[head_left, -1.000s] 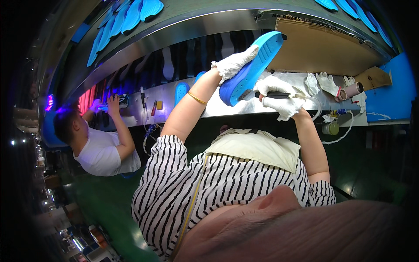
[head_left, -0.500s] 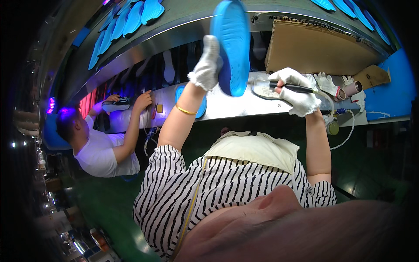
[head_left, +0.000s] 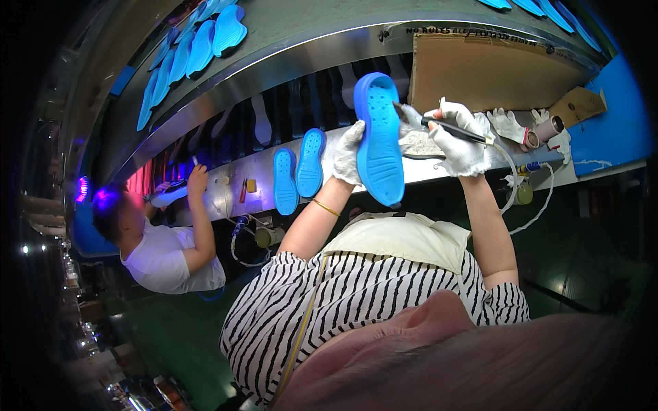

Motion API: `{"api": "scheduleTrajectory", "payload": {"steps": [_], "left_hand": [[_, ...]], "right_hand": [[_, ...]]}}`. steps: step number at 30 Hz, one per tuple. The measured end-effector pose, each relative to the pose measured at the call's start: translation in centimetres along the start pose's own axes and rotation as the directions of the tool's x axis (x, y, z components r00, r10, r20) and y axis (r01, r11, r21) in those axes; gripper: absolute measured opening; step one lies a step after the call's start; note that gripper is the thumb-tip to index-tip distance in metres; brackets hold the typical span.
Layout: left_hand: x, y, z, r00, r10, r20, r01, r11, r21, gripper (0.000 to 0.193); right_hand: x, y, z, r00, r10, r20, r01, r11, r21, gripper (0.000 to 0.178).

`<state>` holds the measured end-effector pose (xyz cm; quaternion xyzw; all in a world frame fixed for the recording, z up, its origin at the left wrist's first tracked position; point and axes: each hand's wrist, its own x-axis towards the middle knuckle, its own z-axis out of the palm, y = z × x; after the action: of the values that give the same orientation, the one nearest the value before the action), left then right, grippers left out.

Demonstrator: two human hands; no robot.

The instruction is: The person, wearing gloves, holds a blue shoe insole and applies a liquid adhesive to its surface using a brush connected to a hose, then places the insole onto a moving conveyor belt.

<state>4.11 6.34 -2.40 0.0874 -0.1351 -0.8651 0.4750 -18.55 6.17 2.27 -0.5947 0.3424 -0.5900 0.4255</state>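
My left hand (head_left: 347, 152), in a white glove, grips a blue shoe sole (head_left: 381, 147) by its left edge. The sole is held up nearly upright above the bench, its holed and ridged face toward me. My right hand (head_left: 460, 140), also gloved, is closed around a black-handled brush (head_left: 452, 130) with a pale hose at its rear. The brush tip is at the sole's upper right edge; whether they touch I cannot tell. Two more blue soles (head_left: 310, 162) lie on the bench to the left. A whitish sole-shaped piece (head_left: 421, 145) is partly hidden behind the right hand.
A metal bench (head_left: 260, 164) runs across, below a conveyor (head_left: 308, 31) carrying blue soles (head_left: 228, 31). At right are a cardboard sheet (head_left: 493, 72), spare white gloves (head_left: 506, 125) and a tape roll (head_left: 548, 129). A co-worker (head_left: 164, 250) works at left; a hose (head_left: 541, 205) hangs off the bench.
My left hand has brought the blue sole down and toward me, turning its holed face into view. The brush has lifted from the whitish piece toward the sole. The co-worker's hands have shifted.
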Motion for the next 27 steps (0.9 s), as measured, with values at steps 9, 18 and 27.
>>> {"api": "scheduleTrajectory", "payload": {"steps": [9, 18, 27], "left_hand": [[1.0, -3.1, 2.8, 0.995, 0.08, -0.064, -0.063, 0.969, 0.238, 0.091], [2.3, -2.1, 1.6, 0.967, 0.209, -0.147, -0.158, 0.941, 0.298, 0.095], [3.0, 0.1, -0.6, 0.973, 0.228, -0.042, -0.22, 0.966, 0.137, 0.09]], "right_hand": [[-1.0, -2.4, 2.2, 0.954, -0.176, 0.242, 0.221, 0.96, -0.173, 0.025], [-1.9, -2.3, 3.4, 0.937, -0.205, 0.281, 0.274, 0.934, -0.231, 0.031], [-3.1, -2.9, 3.6, 0.911, -0.105, 0.398, 0.232, 0.931, -0.284, 0.031]]}}
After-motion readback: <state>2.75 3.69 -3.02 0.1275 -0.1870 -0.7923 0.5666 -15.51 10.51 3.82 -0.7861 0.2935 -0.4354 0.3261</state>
